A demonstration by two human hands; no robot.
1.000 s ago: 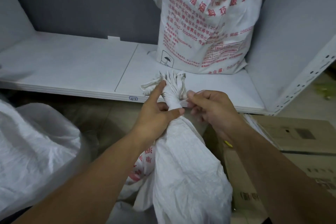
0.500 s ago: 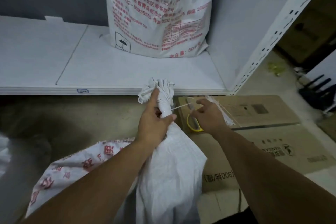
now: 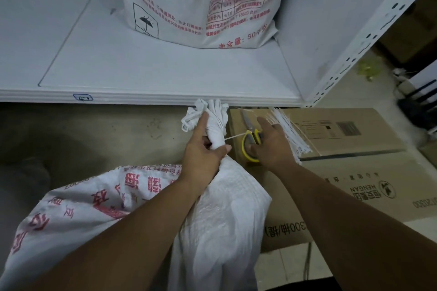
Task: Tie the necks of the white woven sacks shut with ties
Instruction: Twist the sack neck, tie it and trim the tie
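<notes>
Head view: the gathered neck (image 3: pixel 214 123) of the white woven sack (image 3: pixel 224 220) is gripped by the left hand (image 3: pixel 203 156), fingers curled round it and thumb pressed across the front, just below the shelf edge (image 3: pixel 142 98). A thin tie (image 3: pixel 234 136) is seen round the neck, its tail jutting right. The right hand (image 3: pixel 272 149) is laid over the yellow-handled scissors (image 3: pixel 251 135) on the cardboard box (image 3: pixel 354 172), fingers spread, nothing pinched. Trimming is judged the step in hand: the neck should be held firm and the tail cut close, with the fabric spared. Below, the sack's body is seen white and crinkled.
</notes>
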